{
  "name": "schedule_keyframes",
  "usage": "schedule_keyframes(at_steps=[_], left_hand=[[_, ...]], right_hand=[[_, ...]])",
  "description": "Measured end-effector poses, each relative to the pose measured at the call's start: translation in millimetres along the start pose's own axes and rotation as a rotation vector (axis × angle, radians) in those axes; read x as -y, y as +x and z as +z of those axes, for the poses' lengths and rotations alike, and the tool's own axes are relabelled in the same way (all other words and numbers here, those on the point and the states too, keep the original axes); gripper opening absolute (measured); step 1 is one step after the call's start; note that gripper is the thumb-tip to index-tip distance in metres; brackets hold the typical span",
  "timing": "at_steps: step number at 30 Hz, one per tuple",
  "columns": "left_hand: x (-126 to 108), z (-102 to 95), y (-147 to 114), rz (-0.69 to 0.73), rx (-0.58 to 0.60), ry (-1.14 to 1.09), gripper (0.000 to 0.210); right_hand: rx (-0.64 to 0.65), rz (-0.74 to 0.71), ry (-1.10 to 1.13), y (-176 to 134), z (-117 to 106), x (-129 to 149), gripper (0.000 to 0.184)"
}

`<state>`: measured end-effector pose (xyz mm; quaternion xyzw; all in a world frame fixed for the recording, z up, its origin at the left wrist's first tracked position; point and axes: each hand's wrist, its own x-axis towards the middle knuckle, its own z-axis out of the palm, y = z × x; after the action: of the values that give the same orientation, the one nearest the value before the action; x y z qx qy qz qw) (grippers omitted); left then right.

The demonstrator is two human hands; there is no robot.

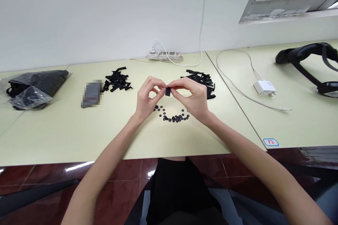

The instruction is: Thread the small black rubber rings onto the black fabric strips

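Note:
Between the fingertips of both hands is a short black strip point(168, 92), its lower end hanging down. My left hand point(148, 95) pinches it from the left, thumb against forefinger. My right hand point(194, 96) grips it the same way from the right. Below the hands, several small black rings point(176, 117) with holes in the middle lie scattered on the table. Behind my right hand is a pile of black strips point(199, 77), partly hidden by it. Another heap of black strips point(117, 80) lies to the left.
A pixelated grey object point(92, 94) and a clear plastic bag with black contents point(39, 86) lie at the left. A power strip point(166, 55) sits against the wall. To the right are a white charger point(264, 87) with its cable and a black headset point(303, 56).

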<state>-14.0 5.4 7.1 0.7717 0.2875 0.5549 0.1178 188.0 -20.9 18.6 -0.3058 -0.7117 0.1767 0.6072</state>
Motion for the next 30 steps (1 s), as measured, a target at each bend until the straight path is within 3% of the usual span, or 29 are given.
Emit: schedule_keyframes(at_steps=[6, 16, 24, 27, 30], left_hand=[[-1.4, -0.3, -0.1, -0.031, -0.008, -0.006, 0.018], [-3.6, 2.9, -2.9, 0.044, -0.074, 0.099, 0.015], [-1.7, 4.7, -5.0, 0.03, -0.051, 0.088, 0.015], [-1.6, 6.5, -5.8, -0.013, -0.03, 0.041, 0.015], [1.1, 9.1, -4.7, -0.185, 0.016, -0.11, 0.02]], right_hand=[[-0.005, 0.007, -0.036, -0.4, 0.3, 0.7, 0.013], [0.0, -0.007, -0.043, -1.6, -0.4, -5.0, 0.015], [-0.009, 0.01, -0.064, -2.5, -0.2, -3.1, 0.015], [0.0, 0.023, -0.042, -1.6, -0.4, -5.3, 0.014], [0.05, 0.07, 0.017, 0.9, -0.8, -11.0, 0.01]])
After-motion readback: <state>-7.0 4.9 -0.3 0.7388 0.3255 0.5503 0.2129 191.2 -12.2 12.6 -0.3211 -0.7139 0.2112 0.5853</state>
